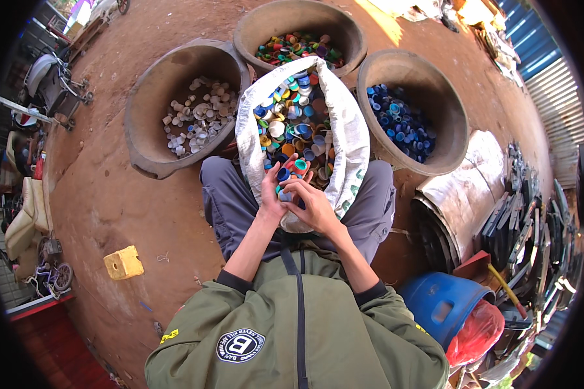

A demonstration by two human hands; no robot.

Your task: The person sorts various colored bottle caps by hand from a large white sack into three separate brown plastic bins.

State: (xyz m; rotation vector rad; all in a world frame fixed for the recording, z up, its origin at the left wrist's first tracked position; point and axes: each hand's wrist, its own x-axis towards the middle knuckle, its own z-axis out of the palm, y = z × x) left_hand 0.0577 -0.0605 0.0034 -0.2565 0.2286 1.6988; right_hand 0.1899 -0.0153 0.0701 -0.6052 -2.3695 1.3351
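Note:
Above the near rim of an open white sack (pixel 248 129), my two hands meet between my knees. Several plastic bottle caps rest in my cupped left hand (pixel 271 193), its fingers curled around them. A dark blue cap (pixel 283 174) and a green cap (pixel 300 165) show at the top of this handful. My right hand (pixel 314 207) bends over the left palm, its fingers closed on a pale blue bottle cap (pixel 285 195); its fingertips are partly hidden. Inside the sack lie mixed-colour bottle caps (pixel 296 117).
Around the sack stand three tubs: one with white caps (pixel 143 117), one with red and green caps (pixel 253 29), one with blue caps (pixel 451 123). A yellow block (pixel 124 263) lies on the ground at left. At right are a blue barrel (pixel 438 305) and stacked dark strips (pixel 519 214).

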